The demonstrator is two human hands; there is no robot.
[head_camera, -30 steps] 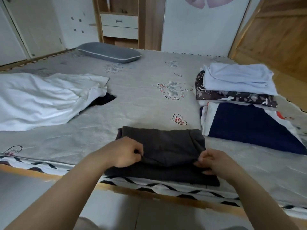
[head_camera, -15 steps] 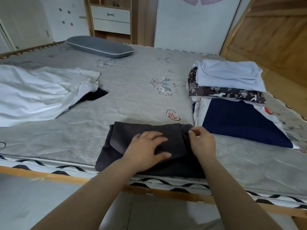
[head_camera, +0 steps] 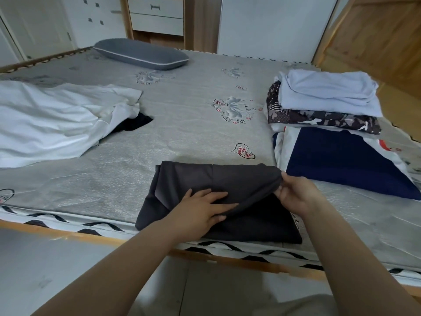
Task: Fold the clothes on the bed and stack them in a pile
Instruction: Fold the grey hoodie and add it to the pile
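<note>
At bed edge — dark grey garment (head_camera: 227,179) half-folded | right hand (head_camera: 296,195) pinches corner

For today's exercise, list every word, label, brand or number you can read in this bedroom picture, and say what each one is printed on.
No text here can be read with certainty.
Curved lettering around the butterfly print on the mattress cover: too small and distorted to read.
Small marks on the mattress cover's edge beside the dark grey garment: too blurred to read.

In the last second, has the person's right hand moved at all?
Yes. The right hand went from the dark grey garment's near right edge to its far right corner, which it now pinches and lifts, closer to the navy folded cloth.
</note>
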